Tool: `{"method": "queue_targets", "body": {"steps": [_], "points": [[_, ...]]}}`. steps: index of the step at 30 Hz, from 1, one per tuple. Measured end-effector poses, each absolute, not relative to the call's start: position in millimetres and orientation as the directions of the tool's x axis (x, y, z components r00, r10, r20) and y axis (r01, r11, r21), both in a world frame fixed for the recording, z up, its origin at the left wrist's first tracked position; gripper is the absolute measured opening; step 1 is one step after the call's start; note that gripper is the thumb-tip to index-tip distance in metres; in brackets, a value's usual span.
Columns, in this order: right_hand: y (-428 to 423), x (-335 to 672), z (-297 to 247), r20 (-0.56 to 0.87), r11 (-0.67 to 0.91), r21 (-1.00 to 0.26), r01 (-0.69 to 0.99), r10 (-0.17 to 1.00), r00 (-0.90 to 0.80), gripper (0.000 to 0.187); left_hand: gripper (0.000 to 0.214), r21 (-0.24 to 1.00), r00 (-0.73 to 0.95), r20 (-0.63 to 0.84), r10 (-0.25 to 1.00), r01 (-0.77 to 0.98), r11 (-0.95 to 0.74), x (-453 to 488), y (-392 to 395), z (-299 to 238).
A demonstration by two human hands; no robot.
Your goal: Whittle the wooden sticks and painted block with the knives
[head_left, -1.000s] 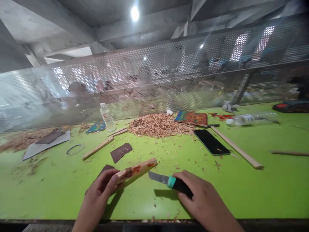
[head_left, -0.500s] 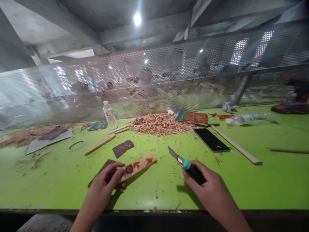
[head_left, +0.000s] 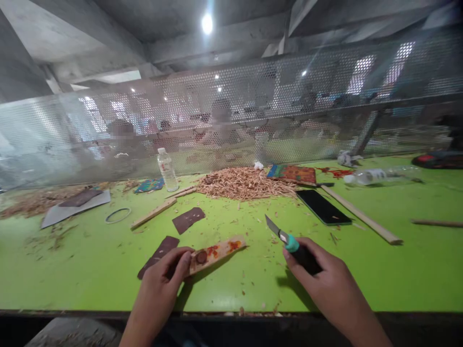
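Between the thumb and fingers of my left hand (head_left: 167, 272) is one end of a flat, tapered piece of wood (head_left: 220, 250). Its upper face carries a dark round mark and orange-red stains, and the narrow end points right. My right hand (head_left: 321, 270) grips the black handle of a carving knife (head_left: 289, 241) with a turquoise collar. The blade points up and left, apart from the wood. Beside my left hand lies a strip of brown sandpaper (head_left: 159, 253), and farther off rests another sandpaper piece (head_left: 188, 220).
A heap of wood shavings (head_left: 242, 184) lies before the perforated screen (head_left: 202, 111). A clear bottle (head_left: 167, 171) stands left of it. To the right are a phone (head_left: 321, 207), a wooden stick (head_left: 361, 215), a painted board (head_left: 294, 174) and a lying bottle (head_left: 376, 177).
Both hands have shifted slightly right in view, with the wood and the knife still held. The table items shift right a little too. The wood has turned slightly, its narrow end farther right.
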State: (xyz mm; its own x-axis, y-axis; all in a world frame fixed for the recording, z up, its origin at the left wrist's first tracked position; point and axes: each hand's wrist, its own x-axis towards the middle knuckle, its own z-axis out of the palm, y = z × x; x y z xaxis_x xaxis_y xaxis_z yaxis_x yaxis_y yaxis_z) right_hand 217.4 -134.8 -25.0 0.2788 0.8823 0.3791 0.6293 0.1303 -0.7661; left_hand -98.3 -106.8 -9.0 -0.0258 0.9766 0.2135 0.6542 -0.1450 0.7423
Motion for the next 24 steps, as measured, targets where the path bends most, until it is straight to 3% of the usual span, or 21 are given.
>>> {"method": "queue_targets", "body": {"steps": [11, 19, 21, 24], "points": [[-137, 219, -28, 0.376, 0.144, -0.711, 0.688, 0.905, 0.198, 0.021, 0.043, 0.747, 0.085, 0.139, 0.987, 0.646, -0.161, -97, -111, -12], [-137, 219, -29, 0.428, 0.242, -0.64, 0.729, 0.901, 0.077, 0.019, 0.023, 0.563, 0.336, 0.153, 0.929, 0.743, -0.361, -80, -105, 3], [-136, 220, -31, 0.417, 0.244, -0.624, 0.742, 0.907, 0.052, 0.021, 0.019, 0.6, 0.277, 0.161, 0.947, 0.734, -0.317, -72, -109, 8], [-134, 222, -32, 0.404, 0.241, -0.593, 0.768, 0.915, 0.025, 0.021, 0.025, 0.8, 0.149, 0.084, 0.985, 0.579, -0.156, -58, -119, 11]]}}
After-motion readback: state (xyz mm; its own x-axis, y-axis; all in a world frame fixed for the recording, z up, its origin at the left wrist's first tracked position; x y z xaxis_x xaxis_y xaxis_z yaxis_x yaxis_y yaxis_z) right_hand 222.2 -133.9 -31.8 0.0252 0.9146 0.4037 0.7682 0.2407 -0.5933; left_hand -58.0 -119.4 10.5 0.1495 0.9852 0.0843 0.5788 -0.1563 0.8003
